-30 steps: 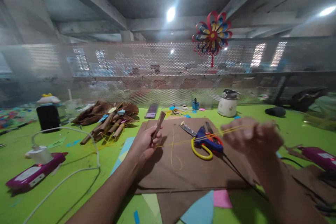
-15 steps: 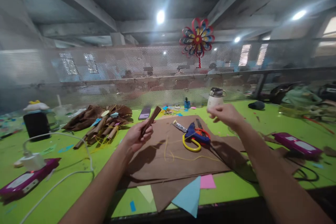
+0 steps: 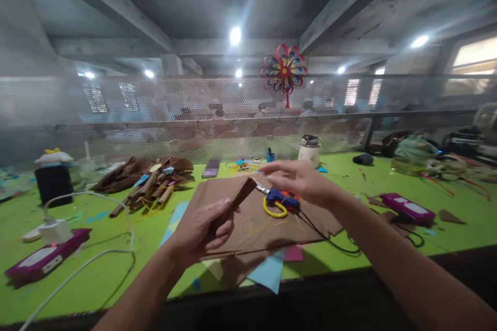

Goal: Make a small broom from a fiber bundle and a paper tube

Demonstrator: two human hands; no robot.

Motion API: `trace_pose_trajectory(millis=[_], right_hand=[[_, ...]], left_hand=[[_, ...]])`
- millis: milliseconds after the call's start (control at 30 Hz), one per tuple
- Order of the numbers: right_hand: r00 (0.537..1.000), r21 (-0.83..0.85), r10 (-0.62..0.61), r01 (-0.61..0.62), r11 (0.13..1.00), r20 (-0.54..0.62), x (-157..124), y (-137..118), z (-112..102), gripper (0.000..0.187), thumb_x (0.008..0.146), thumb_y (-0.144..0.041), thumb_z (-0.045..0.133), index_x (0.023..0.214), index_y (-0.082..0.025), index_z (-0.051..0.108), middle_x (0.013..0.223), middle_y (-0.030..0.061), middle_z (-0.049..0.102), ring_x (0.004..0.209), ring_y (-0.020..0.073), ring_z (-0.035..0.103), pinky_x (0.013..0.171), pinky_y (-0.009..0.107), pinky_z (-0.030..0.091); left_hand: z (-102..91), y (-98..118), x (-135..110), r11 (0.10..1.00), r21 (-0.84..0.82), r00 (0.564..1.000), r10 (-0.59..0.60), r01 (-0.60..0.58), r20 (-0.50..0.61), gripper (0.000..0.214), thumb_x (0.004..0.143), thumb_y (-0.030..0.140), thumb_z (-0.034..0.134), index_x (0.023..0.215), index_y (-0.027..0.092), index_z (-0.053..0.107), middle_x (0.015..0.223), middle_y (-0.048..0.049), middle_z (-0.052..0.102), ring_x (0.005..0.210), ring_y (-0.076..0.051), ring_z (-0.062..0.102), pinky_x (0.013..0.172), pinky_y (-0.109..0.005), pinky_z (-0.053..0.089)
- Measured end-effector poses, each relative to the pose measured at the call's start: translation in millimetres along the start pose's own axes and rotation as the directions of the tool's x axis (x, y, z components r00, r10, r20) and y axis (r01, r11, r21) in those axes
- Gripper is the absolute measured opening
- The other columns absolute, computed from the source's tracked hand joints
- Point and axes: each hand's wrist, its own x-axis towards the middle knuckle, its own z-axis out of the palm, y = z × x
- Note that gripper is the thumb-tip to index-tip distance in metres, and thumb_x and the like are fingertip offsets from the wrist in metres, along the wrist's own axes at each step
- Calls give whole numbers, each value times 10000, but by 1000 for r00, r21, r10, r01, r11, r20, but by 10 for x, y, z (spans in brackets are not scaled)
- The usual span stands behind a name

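In the foreground, the left hand [image 3: 212,230] is closed around a narrow, folded bundle of dark brown paper [image 3: 237,200], which tilts up and to the right above the work surface. The right hand [image 3: 297,178] is raised just beyond the bundle's upper end, fingers stretched forward and slightly spread; whether anything fine lies between them cannot be told.

Near the front edge of the bright green table [image 3: 345,168] lie a pale blue paper piece [image 3: 267,271] and a pink paper piece [image 3: 293,253]. Behind these, flat brown paper sheets [image 3: 277,230] bear a blue-bodied tool [image 3: 281,197] with a silvery tapered end; a yellow loop [image 3: 274,212] shows beside it, and a black cord [image 3: 330,240] trails right.

To the left is a purple power strip [image 3: 50,256] with a white plug [image 3: 56,231] fitted; a second purple power strip [image 3: 407,209] lies to the right. Farther back, left of the sheets, is a heap of brown paper rolls [image 3: 151,189] tangled with yellow strands.

A white jug with a dark lid [image 3: 309,151] stands near the perforated metal screen [image 3: 229,103], where a multicoloured flower-shaped pinwheel [image 3: 285,71] rises.
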Motion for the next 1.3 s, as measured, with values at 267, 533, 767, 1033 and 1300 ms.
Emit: trace_pose_trajectory(millis=[267,533,767,1033,1300], right_hand=[[968,48,115,-129,991,224,-273,-97,260,307,842,-414,574,797,-152,729,528,-18,557,479,80,445,472,222,341],[965,187,-29,-21,982,260,-395,-312,171,232,861,-299,558,716,-167,683,1023,81,638,958,177,560,825,323,425],[966,702,58,-223,676,250,-706,-513,467,208,874,-298,536,786,-169,673,968,95,676,1000,226,581,890,396,419],[983,890,181,-49,454,-39,-955,-753,789,271,859,-295,546,611,-192,587,578,8,504,728,186,547,859,391,438],[925,953,378,-88,290,-29,-1045,-841,788,298,870,-252,526,584,-178,569,569,-6,433,713,159,513,771,332,452]], left_hand=[[273,-284,-500,993,-30,991,-113,116,78,305,931,403,375,867,159,545,478,73,306,389,-65,278,357,-174,188],[314,-314,-711,990,-28,987,-132,135,93,362,924,422,402,879,124,602,494,81,240,410,-52,199,381,-187,135],[431,-474,-875,989,-73,978,-112,126,176,325,906,413,459,837,126,596,473,88,257,393,-40,159,375,-176,135],[662,-664,-1085,972,-186,969,-98,142,227,276,919,419,428,795,183,503,404,104,276,303,-39,181,320,-176,134],[820,-718,-1194,950,-227,975,-198,217,104,313,862,469,523,723,195,463,439,104,245,341,-33,138,346,-176,107]])
